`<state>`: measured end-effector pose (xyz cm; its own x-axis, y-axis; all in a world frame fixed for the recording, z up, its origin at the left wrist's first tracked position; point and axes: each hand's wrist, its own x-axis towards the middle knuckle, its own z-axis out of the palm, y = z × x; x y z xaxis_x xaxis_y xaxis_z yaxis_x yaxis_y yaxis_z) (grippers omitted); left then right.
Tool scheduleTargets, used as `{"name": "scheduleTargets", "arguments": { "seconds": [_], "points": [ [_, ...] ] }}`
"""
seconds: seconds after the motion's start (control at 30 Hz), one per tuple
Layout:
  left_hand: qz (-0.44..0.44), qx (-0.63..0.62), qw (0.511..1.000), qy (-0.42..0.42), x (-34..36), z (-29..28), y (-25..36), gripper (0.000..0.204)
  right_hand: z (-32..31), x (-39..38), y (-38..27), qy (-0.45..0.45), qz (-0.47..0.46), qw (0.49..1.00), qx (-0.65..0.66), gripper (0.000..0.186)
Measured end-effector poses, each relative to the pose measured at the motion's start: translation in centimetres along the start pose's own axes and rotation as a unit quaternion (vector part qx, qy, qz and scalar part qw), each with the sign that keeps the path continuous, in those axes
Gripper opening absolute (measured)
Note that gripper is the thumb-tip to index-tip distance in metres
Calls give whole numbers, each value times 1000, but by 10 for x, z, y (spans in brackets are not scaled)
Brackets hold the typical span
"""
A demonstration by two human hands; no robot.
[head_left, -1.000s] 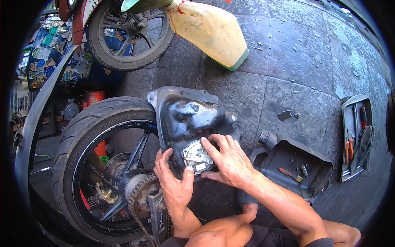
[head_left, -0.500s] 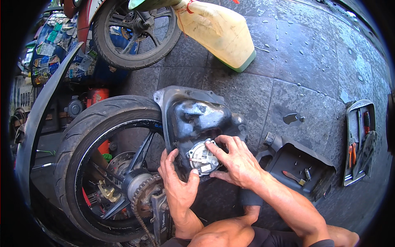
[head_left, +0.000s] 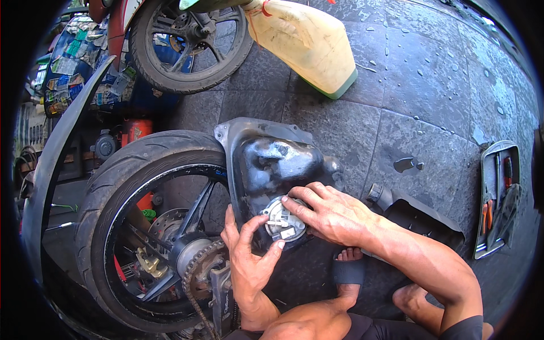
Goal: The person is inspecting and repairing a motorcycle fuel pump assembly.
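A round, pale fuel pump with a white connector stub lies at the near end of a black metal fuel tank. My left hand is at the pump's left edge, its index finger and thumb tips on the rim. From the right, my right hand reaches over the pump, fingertips on its top and right edge. The thumb of that hand is hidden beneath it. The pump's underside is out of sight.
Left of the tank is a motorcycle rear wheel with its chain. A yellowish jug and another wheel are beyond. Right of my right arm are a dark cut-open container and a tool tray.
The pump has turned a little under my fingers. My right hand has rolled over it, and my right forearm and elbow have swung outward, covering more of the cut-open container.
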<state>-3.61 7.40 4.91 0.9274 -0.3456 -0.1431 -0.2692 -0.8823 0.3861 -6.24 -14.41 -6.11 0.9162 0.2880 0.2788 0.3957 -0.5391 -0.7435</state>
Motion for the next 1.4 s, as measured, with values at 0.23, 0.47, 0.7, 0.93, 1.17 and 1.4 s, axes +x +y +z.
{"name": "scheduleTargets", "arguments": {
  "seconds": [0.23,0.47,0.7,0.93,1.17,1.4],
  "points": [
    [-19,-16,1000,10,1,1,3,58,2,2,0,7,1,1000,11,60],
    [-12,-21,1000,15,2,2,1,57,2,1,0,9,1,1000,11,63],
    [1,-14,1000,0,2,0,-6,56,7,1,0,8,11,1000,15,63],
    [18,-92,995,18,2,1,-20,52,6,-2,-3,36,15,999,15,63],
    [-4,21,1000,-13,2,1,4,83,17,-33,-9,85,147,979,113,60],
    [3,68,998,-17,1,4,8,99,42,-41,-34,180,224,946,148,39]
  ]
}}
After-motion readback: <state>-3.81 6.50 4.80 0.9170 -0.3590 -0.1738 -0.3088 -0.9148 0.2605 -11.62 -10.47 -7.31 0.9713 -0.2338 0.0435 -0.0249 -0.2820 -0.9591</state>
